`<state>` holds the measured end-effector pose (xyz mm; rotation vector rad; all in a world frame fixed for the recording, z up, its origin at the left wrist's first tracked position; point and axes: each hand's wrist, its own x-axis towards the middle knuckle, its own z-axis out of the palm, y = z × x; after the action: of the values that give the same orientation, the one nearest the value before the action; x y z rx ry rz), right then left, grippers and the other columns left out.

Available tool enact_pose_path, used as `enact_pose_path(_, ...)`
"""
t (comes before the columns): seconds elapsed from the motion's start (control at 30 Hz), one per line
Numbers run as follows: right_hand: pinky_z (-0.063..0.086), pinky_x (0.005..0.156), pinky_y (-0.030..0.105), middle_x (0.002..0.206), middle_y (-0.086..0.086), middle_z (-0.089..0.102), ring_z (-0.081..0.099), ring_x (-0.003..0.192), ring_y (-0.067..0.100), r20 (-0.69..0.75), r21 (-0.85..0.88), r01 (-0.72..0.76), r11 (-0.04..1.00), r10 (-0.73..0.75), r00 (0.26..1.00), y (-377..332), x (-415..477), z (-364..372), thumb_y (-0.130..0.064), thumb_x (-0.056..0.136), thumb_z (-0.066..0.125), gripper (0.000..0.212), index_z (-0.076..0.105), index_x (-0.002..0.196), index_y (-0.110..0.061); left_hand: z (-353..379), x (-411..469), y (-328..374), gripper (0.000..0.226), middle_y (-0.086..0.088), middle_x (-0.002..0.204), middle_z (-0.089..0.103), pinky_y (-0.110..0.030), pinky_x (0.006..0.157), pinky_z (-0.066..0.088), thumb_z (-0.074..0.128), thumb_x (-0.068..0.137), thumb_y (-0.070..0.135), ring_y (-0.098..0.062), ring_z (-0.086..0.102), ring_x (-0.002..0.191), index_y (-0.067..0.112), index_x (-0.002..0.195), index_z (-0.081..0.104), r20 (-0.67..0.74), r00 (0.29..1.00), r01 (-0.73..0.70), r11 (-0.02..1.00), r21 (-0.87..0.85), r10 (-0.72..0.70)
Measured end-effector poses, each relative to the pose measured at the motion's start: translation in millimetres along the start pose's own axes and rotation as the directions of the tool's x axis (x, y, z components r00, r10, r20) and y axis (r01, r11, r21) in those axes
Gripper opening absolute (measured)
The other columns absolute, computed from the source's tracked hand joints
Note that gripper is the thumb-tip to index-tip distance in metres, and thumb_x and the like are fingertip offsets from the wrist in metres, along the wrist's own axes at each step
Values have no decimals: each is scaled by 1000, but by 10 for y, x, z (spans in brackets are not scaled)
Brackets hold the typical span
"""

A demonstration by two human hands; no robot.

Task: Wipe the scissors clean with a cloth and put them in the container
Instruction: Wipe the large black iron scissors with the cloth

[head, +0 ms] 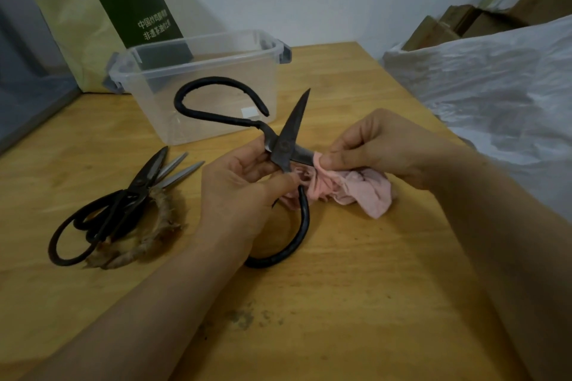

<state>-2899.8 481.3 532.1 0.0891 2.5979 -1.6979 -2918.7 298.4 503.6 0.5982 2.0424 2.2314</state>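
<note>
my left hand (244, 182) grips the open black scissors (286, 145) at the pivot, my right hand (374, 145) pinches the pink cloth (356, 192) round one blade; wiping looks midway, the clear container (198, 83) holds none, more scissors (123, 201) wait

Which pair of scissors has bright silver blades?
The scissors with twine-wrapped handles, lying left on the table; the black scissors atop them and the held scissors have dark blades.
</note>
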Motion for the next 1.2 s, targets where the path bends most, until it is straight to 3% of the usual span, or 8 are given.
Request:
enact_pose_path(0.13, 56, 66, 22, 75, 8, 74, 66, 67, 12, -75, 55, 39, 998, -35, 997, -27, 80, 158, -19, 68, 77, 10, 75, 74, -12, -11, -7, -3, 48, -1, 94, 74, -20, 68, 56, 72, 65, -17, -12, 71, 83, 2, 108, 66, -19, 1000, -7, 1000, 6, 7)
enact_pose_path(0.23, 54, 64, 20, 72, 5, 74, 66, 66, 10, 8, 8, -7, 1000, 7, 1000, 2, 25, 23, -27, 58, 75, 23, 76, 75, -12, -8, 1, 11, 53, -8, 97, 74, -22, 68, 57, 72, 63, -19, -15, 71, 84, -2, 113, 64, -19, 1000, 6, 1000, -7, -6)
enact_pose_path(0.33, 52, 66, 17, 73, 0, 74, 68, 69, 5, 73, -28, -45, 999, 47, 996, 40, -36, -100, -24, 57, 74, 27, 75, 79, -9, -1, 7, 5, 49, -2, 91, 75, -16, 65, 54, 71, 62, -19, -9, 71, 78, 4, 105, 67, -15, 1000, 16, 1000, -26, -16)
enact_pose_path(0.6, 52, 60, 19, 71, 7, 73, 64, 63, 10, 13, 49, 13, 999, -14, 1000, 27, 47, 77, -29, 59, 73, 24, 75, 75, -11, -10, -9, 1, 46, -7, 90, 75, -21, 62, 56, 69, 66, -20, -16, 71, 78, 0, 108, 66, -15, 1000, 27, 1000, -12, -27)
enact_pose_path(0.8, 51, 61, 16, 74, 7, 74, 67, 65, 9, 98, -49, -49, 998, 54, 994, 95, -45, -138, -26, 58, 74, 26, 76, 78, -9, -2, 0, 5, 52, -8, 98, 74, -23, 74, 57, 71, 64, -19, -15, 71, 87, -1, 112, 64, -29, 998, 54, 997, -54, -56)
enact_pose_path(0.97, 53, 63, 16, 77, 9, 74, 67, 67, 10, 127, -154, -52, 987, 72, 989, 81, -72, -216, -29, 57, 74, 30, 76, 79, -9, 20, -12, 29, 47, 1, 92, 74, -17, 69, 55, 74, 60, -16, -8, 71, 80, 9, 99, 67, -13, 999, 45, 997, -56, -46)
enact_pose_path(1.1, 53, 64, 14, 77, 4, 75, 67, 70, 9, 124, -234, -87, 968, 119, 985, 93, -114, -284, -26, 59, 76, 20, 77, 76, -16, 23, -19, 38, 48, 0, 95, 73, -17, 71, 56, 73, 62, -16, -8, 69, 79, 8, 103, 66, -14, 999, 37, 999, -38, -38)
enact_pose_path(1.2, 53, 60, 16, 76, 3, 74, 65, 73, 11, -37, -318, -143, 937, 139, 990, 108, -108, -350, -15, 72, 77, 4, 76, 75, -18, 1, -26, 41, 43, 0, 90, 74, -17, 71, 55, 73, 62, -12, -8, 69, 79, 15, 95, 68, -26, 999, 34, 999, -28, -34)
